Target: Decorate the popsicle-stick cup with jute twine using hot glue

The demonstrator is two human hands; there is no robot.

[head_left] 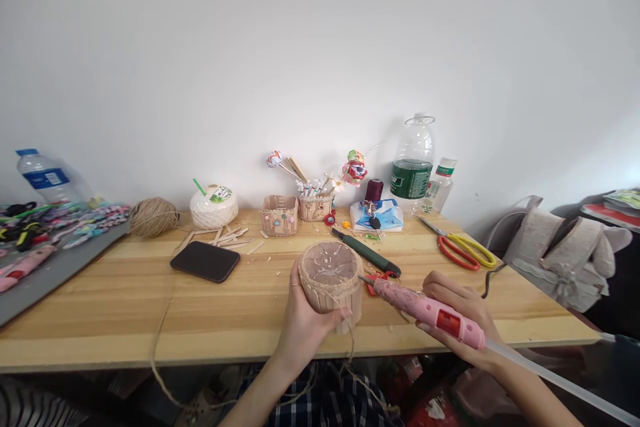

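Note:
My left hand (307, 320) is wrapped around a round container (333, 280) sided with wooden sticks, its clear plastic inside showing at the top. Twine circles its rim, and a loose length of twine (159, 340) trails down past the table edge and up toward the left. In my right hand (460, 310) is a pink hot glue gun (425, 307) with a long glue stick out of its back end. The gun's nozzle points left, at the container's rim; whether it touches is unclear. Behind the container lies a dark green tool (367, 253), its kind unclear.
A black phone (205, 261) lies left, near loose wooden sticks (227, 237) and a ball of twine (154, 217). Scissors (463, 250) rest at the right. Two stick-sided boxes (279, 216), a wipes packet (377, 215) and a large bottle (413, 167) stand along the wall.

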